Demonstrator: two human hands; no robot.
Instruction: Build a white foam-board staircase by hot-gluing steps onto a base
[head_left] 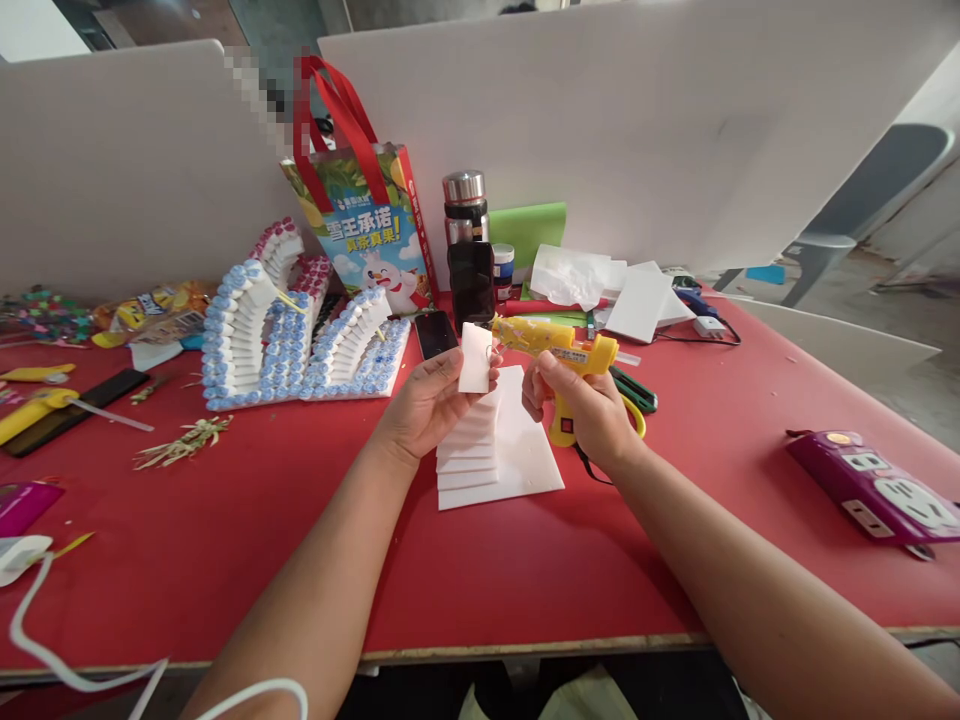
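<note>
My left hand (431,405) pinches a small white foam piece (474,360), held upright above the table. My right hand (589,405) is wrapped round the handle of a yellow glue gun (551,340), its nozzle pointing left at the edge of the foam piece. Whether nozzle and foam touch, I cannot tell. Below my hands, a stepped stack of white foam strips (469,450) rests on a flat white foam board (525,455). Behind them to the left stand white foam models covered with blue-tipped rolls (259,335) and a smaller curved one (356,350).
On the red table (675,570) are a patterned bag (375,235), a steel flask (465,195), a phone (435,333), a green cutter (636,388) and a purple power strip (874,485). Another yellow glue gun (37,410) lies far left. White panels (615,140) rise behind.
</note>
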